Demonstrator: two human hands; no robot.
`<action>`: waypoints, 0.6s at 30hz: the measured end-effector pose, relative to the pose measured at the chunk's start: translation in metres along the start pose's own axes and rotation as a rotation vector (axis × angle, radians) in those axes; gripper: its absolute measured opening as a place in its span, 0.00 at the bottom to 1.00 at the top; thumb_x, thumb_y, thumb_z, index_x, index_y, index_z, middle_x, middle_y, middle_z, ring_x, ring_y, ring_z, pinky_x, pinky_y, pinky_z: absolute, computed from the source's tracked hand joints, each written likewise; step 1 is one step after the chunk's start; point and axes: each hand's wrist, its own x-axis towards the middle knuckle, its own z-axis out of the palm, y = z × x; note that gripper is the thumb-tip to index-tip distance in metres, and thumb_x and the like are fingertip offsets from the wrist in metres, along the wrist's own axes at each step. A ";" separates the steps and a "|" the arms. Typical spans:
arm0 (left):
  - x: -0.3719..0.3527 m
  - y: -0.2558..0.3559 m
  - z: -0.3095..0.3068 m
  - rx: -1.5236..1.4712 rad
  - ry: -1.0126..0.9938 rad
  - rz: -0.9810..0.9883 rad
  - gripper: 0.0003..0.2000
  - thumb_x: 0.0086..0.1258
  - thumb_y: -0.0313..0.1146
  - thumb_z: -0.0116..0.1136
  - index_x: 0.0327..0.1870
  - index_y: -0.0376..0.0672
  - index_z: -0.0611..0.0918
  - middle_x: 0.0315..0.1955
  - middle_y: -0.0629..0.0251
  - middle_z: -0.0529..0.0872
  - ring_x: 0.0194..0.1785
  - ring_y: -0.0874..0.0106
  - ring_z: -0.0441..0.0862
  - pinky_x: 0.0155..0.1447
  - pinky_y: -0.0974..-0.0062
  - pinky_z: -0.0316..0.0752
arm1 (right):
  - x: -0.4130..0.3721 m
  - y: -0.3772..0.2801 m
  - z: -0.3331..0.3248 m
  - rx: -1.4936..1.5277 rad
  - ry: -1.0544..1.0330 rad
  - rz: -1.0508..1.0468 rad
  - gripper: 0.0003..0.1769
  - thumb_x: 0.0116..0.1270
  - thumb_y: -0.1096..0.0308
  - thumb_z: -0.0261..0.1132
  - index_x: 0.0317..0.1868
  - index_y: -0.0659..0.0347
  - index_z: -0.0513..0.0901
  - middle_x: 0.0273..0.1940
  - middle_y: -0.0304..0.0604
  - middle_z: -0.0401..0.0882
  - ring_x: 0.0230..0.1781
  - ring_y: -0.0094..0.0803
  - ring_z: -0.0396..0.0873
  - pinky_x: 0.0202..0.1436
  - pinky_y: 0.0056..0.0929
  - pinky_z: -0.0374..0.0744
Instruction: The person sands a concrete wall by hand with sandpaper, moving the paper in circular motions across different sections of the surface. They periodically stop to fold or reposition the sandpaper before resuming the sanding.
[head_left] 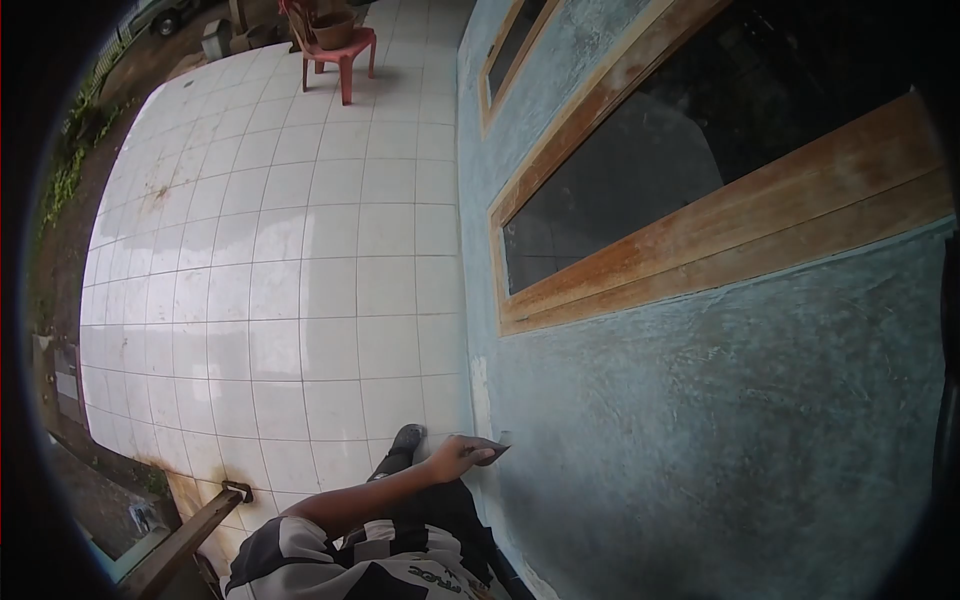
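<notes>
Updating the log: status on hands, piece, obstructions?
Left hand grips dark piece; right hand out of view. Piece at wall, contact unclear. Nothing visibly blocking.

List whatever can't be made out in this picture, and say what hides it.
All in the head view:
Dark flat piece: its gripped end is covered by the left hand; too small to identify.
Right hand: not in view, so its position can't be told.
Shirt lettering: too bent by folds and small to read surely.
Room behind the window pane: lost in darkness and reflections.
Vehicle: cut off by the top edge.
</notes>
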 end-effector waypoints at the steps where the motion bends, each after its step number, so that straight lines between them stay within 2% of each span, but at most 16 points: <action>1: -0.002 0.020 -0.017 0.036 -0.001 0.016 0.19 0.83 0.44 0.58 0.59 0.37 0.87 0.41 0.59 0.92 0.44 0.72 0.87 0.55 0.70 0.80 | 0.023 -0.049 0.027 0.018 0.019 0.019 0.39 0.80 0.44 0.57 0.72 0.71 0.63 0.65 0.66 0.69 0.61 0.53 0.73 0.61 0.62 0.73; 2: -0.005 0.043 -0.034 0.094 0.024 0.039 0.18 0.82 0.44 0.58 0.58 0.37 0.88 0.40 0.59 0.93 0.43 0.72 0.87 0.54 0.71 0.80 | 0.052 -0.101 0.053 0.038 0.038 0.039 0.39 0.79 0.45 0.57 0.73 0.71 0.62 0.64 0.66 0.69 0.61 0.53 0.73 0.61 0.62 0.73; 3: -0.008 0.061 -0.048 0.150 0.052 0.062 0.18 0.82 0.44 0.59 0.56 0.38 0.88 0.39 0.59 0.93 0.42 0.72 0.87 0.53 0.71 0.80 | 0.076 -0.151 0.079 0.053 -0.153 -0.023 0.14 0.84 0.65 0.53 0.59 0.66 0.72 0.62 0.57 0.75 0.64 0.54 0.75 0.67 0.52 0.74; 4: -0.010 0.070 -0.059 0.197 0.066 0.113 0.17 0.81 0.43 0.60 0.55 0.38 0.89 0.40 0.58 0.92 0.43 0.72 0.88 0.54 0.71 0.80 | 0.087 -0.182 0.116 0.527 -0.203 -0.014 0.08 0.83 0.68 0.55 0.53 0.64 0.75 0.54 0.54 0.79 0.57 0.50 0.79 0.64 0.51 0.76; 5: -0.015 0.085 -0.070 0.229 0.072 0.126 0.17 0.81 0.43 0.60 0.55 0.38 0.89 0.40 0.58 0.92 0.43 0.72 0.88 0.54 0.71 0.80 | 0.086 -0.223 0.141 0.706 -0.376 0.158 0.07 0.80 0.70 0.58 0.52 0.64 0.75 0.54 0.53 0.79 0.56 0.47 0.78 0.62 0.49 0.76; 6: -0.021 0.105 -0.080 0.248 0.008 0.157 0.14 0.79 0.39 0.63 0.55 0.39 0.89 0.41 0.57 0.93 0.43 0.69 0.88 0.54 0.70 0.80 | 0.105 -0.272 0.158 0.809 -0.493 0.189 0.14 0.71 0.75 0.65 0.56 0.66 0.76 0.54 0.53 0.81 0.59 0.51 0.79 0.63 0.48 0.77; 8: -0.033 0.141 -0.098 0.245 -0.087 0.241 0.12 0.75 0.34 0.68 0.54 0.39 0.89 0.42 0.55 0.93 0.44 0.64 0.90 0.55 0.67 0.81 | 0.112 -0.326 0.186 1.032 -0.736 0.114 0.23 0.68 0.70 0.73 0.60 0.65 0.76 0.58 0.54 0.81 0.62 0.52 0.79 0.67 0.45 0.78; 10: -0.042 0.165 -0.114 0.208 -0.108 0.323 0.12 0.73 0.32 0.69 0.54 0.39 0.90 0.42 0.56 0.93 0.45 0.63 0.90 0.56 0.66 0.81 | 0.112 -0.370 0.209 1.290 -0.847 0.127 0.31 0.65 0.66 0.78 0.65 0.63 0.75 0.61 0.53 0.81 0.65 0.50 0.80 0.69 0.43 0.77; 11: -0.044 0.171 -0.125 0.201 -0.111 0.349 0.12 0.72 0.31 0.70 0.54 0.40 0.90 0.43 0.56 0.93 0.46 0.63 0.90 0.56 0.66 0.81 | 0.110 -0.383 0.223 1.303 -0.826 0.137 0.31 0.65 0.66 0.78 0.65 0.63 0.75 0.61 0.53 0.81 0.65 0.50 0.80 0.69 0.43 0.77; 13: -0.040 0.184 -0.149 0.210 -0.079 0.342 0.13 0.71 0.30 0.71 0.54 0.39 0.90 0.44 0.56 0.94 0.47 0.64 0.90 0.57 0.67 0.81 | 0.106 -0.407 0.254 1.613 -1.169 0.139 0.29 0.66 0.63 0.79 0.63 0.63 0.77 0.59 0.53 0.83 0.64 0.46 0.81 0.68 0.41 0.77; 14: -0.038 0.193 -0.163 0.226 -0.014 0.297 0.13 0.71 0.30 0.71 0.54 0.39 0.90 0.45 0.56 0.94 0.47 0.66 0.90 0.57 0.68 0.81 | 0.111 -0.418 0.268 1.592 -1.217 0.126 0.24 0.67 0.62 0.78 0.57 0.64 0.81 0.52 0.52 0.87 0.56 0.43 0.86 0.62 0.39 0.80; 15: -0.033 0.198 -0.178 0.240 0.056 0.254 0.13 0.71 0.30 0.71 0.54 0.38 0.90 0.46 0.57 0.94 0.47 0.67 0.90 0.57 0.68 0.81 | 0.116 -0.427 0.286 1.602 -1.200 0.113 0.24 0.67 0.62 0.78 0.57 0.64 0.81 0.52 0.52 0.87 0.56 0.43 0.86 0.62 0.39 0.80; 16: -0.024 0.197 -0.198 0.263 0.074 0.110 0.12 0.74 0.31 0.69 0.54 0.38 0.90 0.47 0.58 0.94 0.51 0.69 0.89 0.59 0.69 0.80 | 0.122 -0.435 0.307 1.571 -1.283 0.074 0.22 0.67 0.62 0.77 0.55 0.64 0.82 0.49 0.51 0.88 0.52 0.43 0.88 0.58 0.39 0.82; 17: -0.014 0.195 -0.218 0.282 0.078 0.120 0.12 0.74 0.31 0.69 0.54 0.38 0.90 0.47 0.58 0.94 0.51 0.69 0.89 0.59 0.69 0.80 | 0.134 -0.446 0.327 1.538 -1.359 0.043 0.20 0.68 0.62 0.77 0.52 0.64 0.82 0.45 0.51 0.89 0.48 0.43 0.89 0.54 0.39 0.83; 18: -0.005 0.195 -0.235 0.308 0.160 0.128 0.12 0.75 0.32 0.68 0.54 0.38 0.90 0.48 0.58 0.93 0.53 0.69 0.88 0.60 0.68 0.80 | 0.158 -0.458 0.340 1.481 -1.344 0.022 0.17 0.69 0.63 0.76 0.49 0.65 0.82 0.42 0.50 0.89 0.42 0.42 0.90 0.48 0.37 0.84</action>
